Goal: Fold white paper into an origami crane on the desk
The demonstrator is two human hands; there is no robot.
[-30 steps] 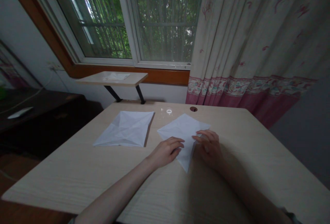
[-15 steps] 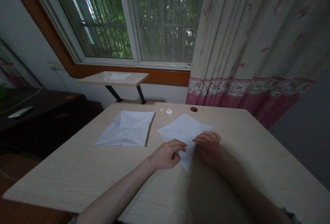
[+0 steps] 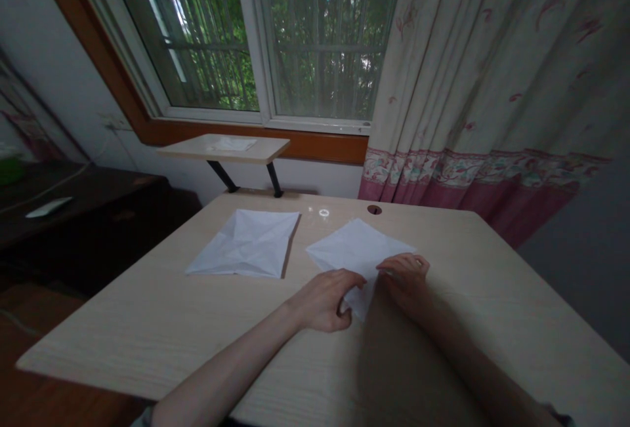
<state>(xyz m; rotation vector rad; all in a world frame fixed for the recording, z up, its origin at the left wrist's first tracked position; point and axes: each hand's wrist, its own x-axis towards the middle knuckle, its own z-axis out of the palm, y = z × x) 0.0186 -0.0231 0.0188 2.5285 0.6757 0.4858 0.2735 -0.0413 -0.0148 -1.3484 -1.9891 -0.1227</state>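
Note:
A white sheet of paper (image 3: pixel 352 250) lies folded on the pale wooden table (image 3: pixel 147 335), near its middle. My left hand (image 3: pixel 325 297) rests on the sheet's near left edge, fingers curled and pinching the paper's near corner. My right hand (image 3: pixel 406 276) presses on the sheet's near right edge with its fingers bent over the fold. To the left, apart from both hands, lies a second creased white sheet (image 3: pixel 249 243), opened flat.
A small shelf on black brackets (image 3: pixel 226 148) stands at the table's far edge under the window. A round cable hole (image 3: pixel 374 209) is at the back. A pink-hemmed curtain (image 3: pixel 482 119) hangs at the right. A dark cabinet (image 3: pixel 73 210) stands left.
My left hand has slid nearer along the folded sheet and curled onto its near corner. My right hand has shifted slightly right. The view has drifted a little.

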